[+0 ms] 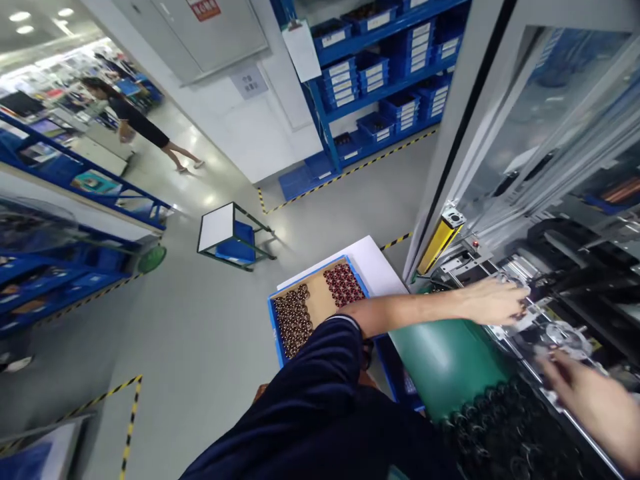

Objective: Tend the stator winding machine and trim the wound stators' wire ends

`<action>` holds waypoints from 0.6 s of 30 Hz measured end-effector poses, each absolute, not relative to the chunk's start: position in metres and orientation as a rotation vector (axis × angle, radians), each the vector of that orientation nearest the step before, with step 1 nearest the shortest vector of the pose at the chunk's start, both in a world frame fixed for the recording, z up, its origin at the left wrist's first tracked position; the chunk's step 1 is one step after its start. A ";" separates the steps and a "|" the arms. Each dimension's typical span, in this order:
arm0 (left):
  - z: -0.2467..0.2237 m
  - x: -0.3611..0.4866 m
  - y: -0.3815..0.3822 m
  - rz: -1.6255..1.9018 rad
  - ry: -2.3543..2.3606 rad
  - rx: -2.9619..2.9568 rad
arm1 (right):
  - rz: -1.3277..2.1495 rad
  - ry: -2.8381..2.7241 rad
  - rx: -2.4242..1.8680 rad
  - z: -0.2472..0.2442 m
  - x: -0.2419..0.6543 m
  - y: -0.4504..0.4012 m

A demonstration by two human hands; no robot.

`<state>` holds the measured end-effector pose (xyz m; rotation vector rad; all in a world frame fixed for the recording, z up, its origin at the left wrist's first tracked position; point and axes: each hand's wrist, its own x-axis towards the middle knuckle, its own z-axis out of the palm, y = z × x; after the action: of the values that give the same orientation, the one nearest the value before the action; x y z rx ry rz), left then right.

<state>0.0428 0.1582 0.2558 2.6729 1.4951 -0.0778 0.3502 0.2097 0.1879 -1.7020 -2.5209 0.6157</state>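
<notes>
Above metal rails [523, 363], left grip [495, 301], blurred right grip [593, 400], round fixture [564, 337] between

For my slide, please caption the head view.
Left hand and right hand reach over metal rails beside a green surface; a blue tray holds two groups of small round parts.

Right hand [587, 397] blurred, cut off by edge; left hand [495, 300] grip unclear.

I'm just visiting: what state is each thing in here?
Left hand, fingers bent, grip unclear
Right hand, blurred, near a clear round part, grip unclear
Tray, partly filled
Red parts, packed close together
Brown parts, also packed close
Trolley, upright
Clipboard, hanging
Wall cabinet, shut
Shelf bins, many stacked
Distant person, standing
</notes>
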 end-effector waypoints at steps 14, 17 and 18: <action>0.122 0.015 0.042 0.084 1.619 2.255 | 0.692 -2.901 -1.884 0.158 0.223 0.067; 0.135 0.015 0.037 0.203 1.667 2.238 | 0.662 -2.718 -1.946 0.192 0.278 0.065; 0.142 0.018 0.041 0.252 1.670 2.242 | 0.627 -2.639 -1.996 0.207 0.303 0.068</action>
<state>0.0176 0.0406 0.1419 2.2421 1.6697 0.2517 0.3030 0.0676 0.2068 -1.9956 -2.6391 0.6273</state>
